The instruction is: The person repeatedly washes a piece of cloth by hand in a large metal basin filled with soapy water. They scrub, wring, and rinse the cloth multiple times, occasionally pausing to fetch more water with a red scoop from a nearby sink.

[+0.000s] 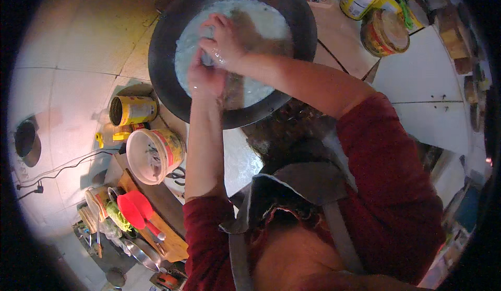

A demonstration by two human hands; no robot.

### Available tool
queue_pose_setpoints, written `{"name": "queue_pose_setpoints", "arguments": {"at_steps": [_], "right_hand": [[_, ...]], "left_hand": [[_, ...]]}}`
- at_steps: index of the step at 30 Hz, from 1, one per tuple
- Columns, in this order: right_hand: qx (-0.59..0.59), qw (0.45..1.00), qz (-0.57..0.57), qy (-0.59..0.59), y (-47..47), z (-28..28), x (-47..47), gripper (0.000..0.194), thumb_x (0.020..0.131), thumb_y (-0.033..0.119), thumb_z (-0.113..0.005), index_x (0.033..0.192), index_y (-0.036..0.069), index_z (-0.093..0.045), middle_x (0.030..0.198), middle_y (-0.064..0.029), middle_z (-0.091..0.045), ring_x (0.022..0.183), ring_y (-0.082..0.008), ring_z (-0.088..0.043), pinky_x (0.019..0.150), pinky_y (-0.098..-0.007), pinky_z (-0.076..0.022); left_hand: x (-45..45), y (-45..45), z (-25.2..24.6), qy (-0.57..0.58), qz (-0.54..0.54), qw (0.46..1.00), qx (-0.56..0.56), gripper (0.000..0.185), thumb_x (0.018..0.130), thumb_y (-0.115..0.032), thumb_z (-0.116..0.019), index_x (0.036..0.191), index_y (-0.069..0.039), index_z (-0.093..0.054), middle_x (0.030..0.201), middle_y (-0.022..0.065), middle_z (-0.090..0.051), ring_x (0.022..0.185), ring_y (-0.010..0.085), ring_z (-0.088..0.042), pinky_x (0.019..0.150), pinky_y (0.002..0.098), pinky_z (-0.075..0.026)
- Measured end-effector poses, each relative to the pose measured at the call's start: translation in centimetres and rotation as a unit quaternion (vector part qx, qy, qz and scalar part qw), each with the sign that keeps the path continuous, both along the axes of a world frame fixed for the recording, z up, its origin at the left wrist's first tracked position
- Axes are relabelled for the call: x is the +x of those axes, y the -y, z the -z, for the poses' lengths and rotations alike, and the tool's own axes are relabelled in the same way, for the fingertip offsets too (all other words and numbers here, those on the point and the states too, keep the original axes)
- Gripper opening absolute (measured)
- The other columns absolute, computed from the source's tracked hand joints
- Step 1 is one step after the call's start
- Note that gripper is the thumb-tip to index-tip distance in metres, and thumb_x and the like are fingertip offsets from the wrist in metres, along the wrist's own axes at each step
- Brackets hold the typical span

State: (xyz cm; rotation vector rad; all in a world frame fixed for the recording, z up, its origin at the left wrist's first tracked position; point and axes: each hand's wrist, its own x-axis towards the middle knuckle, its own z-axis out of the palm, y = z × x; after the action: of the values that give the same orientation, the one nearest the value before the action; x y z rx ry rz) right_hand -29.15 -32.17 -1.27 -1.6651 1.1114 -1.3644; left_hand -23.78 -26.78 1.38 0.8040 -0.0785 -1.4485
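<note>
A large dark wok (168,56) holds pale, cloudy liquid (270,21). Over the liquid, my left hand (206,77) is cupped below a small whitish-grey object (207,44). My right hand (225,42) bends over the same object from the right, its fingers curled around the top. Fingers hide most of the object, so its exact kind cannot be told. Both hands look wet, and the right wrist shines with liquid. Dark shadows of the hands and arms fall on the liquid's surface.
Left of the wok are a yellow tin can (137,111) and a white plastic tub (150,158). A red plastic ladle (135,208) lies over a wooden board (168,240). Yellow cans (360,1) and a lidded tub (385,34) stand at upper right. A cable (74,163) hangs on the left tiles.
</note>
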Motion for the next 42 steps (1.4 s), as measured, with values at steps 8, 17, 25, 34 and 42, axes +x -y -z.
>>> {"name": "queue_pose_setpoints", "arguments": {"at_steps": [8, 17, 25, 34, 42], "right_hand": [[-0.062, 0.992, -0.107, -0.024, -2.9, -2.2, -0.8, 0.018, 0.071, 0.018, -0.061, 0.081, 0.006, -0.053, 0.086, -0.0109, -0.054, 0.091, -0.0308, -0.048, 0.080, -0.0384, -0.0389], [-0.104, 0.989, -0.100, -0.023, -6.3, -0.8, -0.6, 0.025, 0.073, 0.010, -0.056, 0.098, 0.007, -0.055, 0.111, -0.0107, -0.046, 0.114, -0.0289, -0.037, 0.096, -0.0356, -0.0309], [-0.027, 0.995, -0.093, -0.002, 0.4, -0.2, -1.7, 0.038, 0.077, 0.019, -0.057, 0.112, 0.005, -0.056, 0.128, -0.0152, -0.040, 0.119, -0.0316, -0.037, 0.098, -0.0368, -0.0313], [-0.013, 0.999, -0.022, -0.019, 1.3, -1.4, -1.6, 0.040, 0.081, 0.015, -0.053, 0.119, 0.004, -0.052, 0.131, -0.0159, -0.040, 0.120, -0.0266, -0.039, 0.101, -0.0341, -0.0284], [-0.039, 0.983, -0.160, -0.082, -2.4, -2.1, 0.1, 0.038, 0.078, 0.014, -0.056, 0.115, 0.003, -0.055, 0.130, -0.0131, -0.043, 0.120, -0.0252, -0.040, 0.099, -0.0321, -0.0290]], "left_hand": [[0.8, -0.7, 1.6, 0.080, -0.019, 0.995, -0.064, 0.030, 0.087, -0.026, -0.043, 0.111, -0.008, -0.049, 0.112, 0.0101, -0.052, 0.107, 0.0265, -0.047, 0.093, 0.0406, -0.037], [3.1, 0.7, 3.3, -0.016, -0.014, 0.989, -0.146, 0.028, 0.090, -0.028, -0.040, 0.114, -0.015, -0.048, 0.118, 0.0102, -0.047, 0.113, 0.0276, -0.043, 0.096, 0.0407, -0.035], [-1.8, -0.8, -1.7, 0.010, 0.003, 1.000, 0.015, 0.040, 0.088, -0.031, -0.041, 0.120, -0.007, -0.043, 0.123, 0.0104, -0.047, 0.112, 0.0274, -0.045, 0.096, 0.0425, -0.035], [-0.9, -0.6, -0.8, -0.025, 0.028, 0.999, 0.021, 0.037, 0.085, -0.019, -0.039, 0.119, -0.006, -0.046, 0.119, 0.0100, -0.049, 0.110, 0.0306, -0.046, 0.094, 0.0441, -0.038], [5.3, 3.0, 12.6, -0.225, 0.011, 0.957, -0.184, 0.040, 0.088, -0.024, -0.033, 0.121, -0.004, -0.045, 0.123, 0.0132, -0.048, 0.113, 0.0276, -0.044, 0.099, 0.0396, -0.032]]}}
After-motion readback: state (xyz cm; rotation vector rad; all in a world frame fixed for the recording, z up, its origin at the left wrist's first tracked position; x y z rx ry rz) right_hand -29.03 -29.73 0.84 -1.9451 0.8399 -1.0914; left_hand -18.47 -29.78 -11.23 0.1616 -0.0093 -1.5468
